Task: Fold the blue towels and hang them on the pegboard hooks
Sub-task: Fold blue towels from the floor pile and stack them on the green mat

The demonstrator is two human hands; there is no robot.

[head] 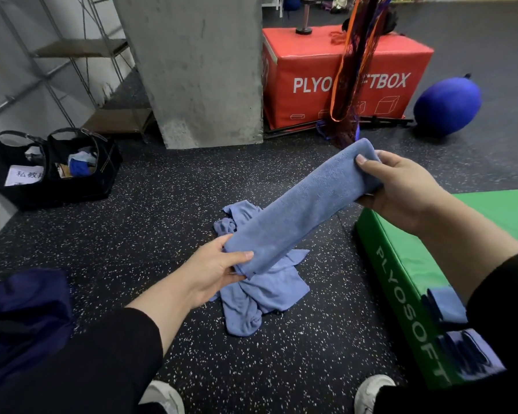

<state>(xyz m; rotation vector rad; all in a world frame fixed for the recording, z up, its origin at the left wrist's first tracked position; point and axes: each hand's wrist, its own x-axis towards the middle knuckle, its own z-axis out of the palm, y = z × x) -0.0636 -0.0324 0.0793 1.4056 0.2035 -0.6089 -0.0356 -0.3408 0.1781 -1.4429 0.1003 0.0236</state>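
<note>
A blue towel (302, 204), folded into a long narrow strip, stretches between both hands above the floor. My left hand (216, 268) pinches its near lower end, and my right hand (401, 186) grips its far upper end. Beneath it a crumpled pile of blue towels (260, 297) lies on the speckled floor. Two folded blue towels (458, 330) rest on the near edge of the green soft box (401, 270) at the right. No pegboard or hooks are in view.
A grey concrete pillar (198, 70) stands ahead, a red soft box (341, 76) and a blue ball (447, 104) to its right. Two black bags (57, 168) and a metal shelf (81, 55) sit at left. Dark blue fabric (24, 318) lies near left.
</note>
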